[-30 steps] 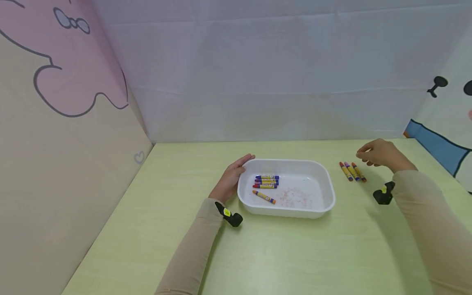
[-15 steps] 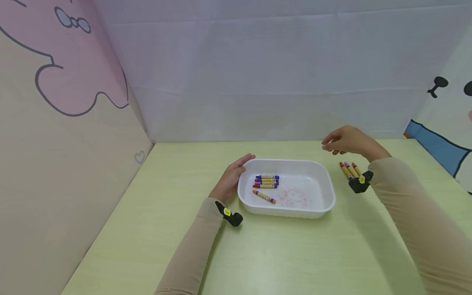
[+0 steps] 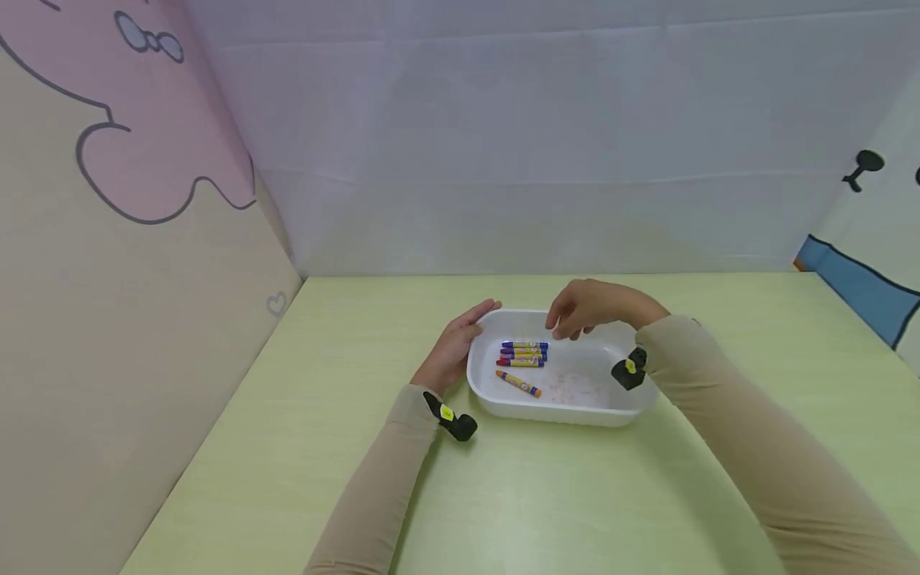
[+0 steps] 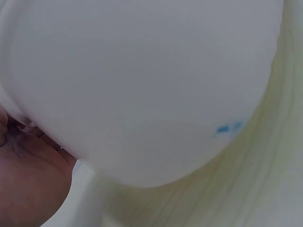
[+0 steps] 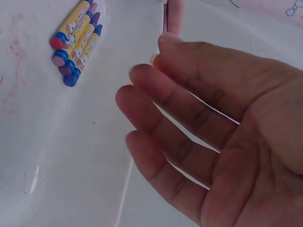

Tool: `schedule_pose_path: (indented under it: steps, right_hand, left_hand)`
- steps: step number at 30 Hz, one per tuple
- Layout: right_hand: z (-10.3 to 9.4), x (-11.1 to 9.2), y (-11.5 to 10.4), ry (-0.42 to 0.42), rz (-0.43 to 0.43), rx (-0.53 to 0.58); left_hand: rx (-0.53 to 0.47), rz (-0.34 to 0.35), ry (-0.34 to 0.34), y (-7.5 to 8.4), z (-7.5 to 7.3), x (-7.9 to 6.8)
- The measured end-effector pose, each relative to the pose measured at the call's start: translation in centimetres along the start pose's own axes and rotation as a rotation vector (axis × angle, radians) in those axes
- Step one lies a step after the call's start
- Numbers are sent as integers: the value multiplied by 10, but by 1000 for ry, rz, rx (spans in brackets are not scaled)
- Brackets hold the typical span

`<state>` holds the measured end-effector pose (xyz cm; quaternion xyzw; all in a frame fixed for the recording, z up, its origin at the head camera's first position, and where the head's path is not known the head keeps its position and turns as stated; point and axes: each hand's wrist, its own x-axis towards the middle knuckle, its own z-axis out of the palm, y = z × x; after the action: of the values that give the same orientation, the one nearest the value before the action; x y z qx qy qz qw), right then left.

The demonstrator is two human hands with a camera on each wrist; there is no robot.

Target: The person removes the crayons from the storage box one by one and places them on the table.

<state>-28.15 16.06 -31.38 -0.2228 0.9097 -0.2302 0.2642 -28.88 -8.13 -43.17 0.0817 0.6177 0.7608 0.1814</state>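
A white plastic tray (image 3: 568, 416) sits on the table. My left hand (image 3: 449, 347) grips its left end, with the thumb at the rim and the fingers along the outside. In the left wrist view the tray's outer wall (image 4: 142, 85) fills most of the picture beside the palm (image 4: 35, 175). Several crayons (image 3: 525, 353) lie side by side in the tray, with red, pink, purple and blue ends in the right wrist view. Nearer the front, an orange crayon (image 3: 518, 383) lies slanted and apart. Over the tray's back edge hovers my right hand (image 3: 600, 305), fingers loosely bent and holding nothing.
Reddish crayon smudges (image 3: 571, 387) mark the tray floor. The pale green table (image 3: 546, 495) runs back to a white cloth backdrop (image 3: 503, 160). A cartoon-printed panel (image 3: 144, 319) borders the left side, another the right. The right sleeve (image 3: 719, 383) covers part of the table right of the tray.
My right hand has moved left from beside the three crayons on the table to above the tray. Its sleeve now hides nearly all of those crayons. The left hand keeps its grip.
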Motion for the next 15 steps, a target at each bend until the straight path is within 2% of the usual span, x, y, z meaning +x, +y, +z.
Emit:
schedule_pose_path:
  steps: [8,15]
  right_hand:
    - [22,20,-16,-175,-133,-143]
    - [39,33,-22,-234,-117,-163]
  left_hand:
    - [7,16,-1,-1,3,0]
    - [0,27,15,0,5,0]
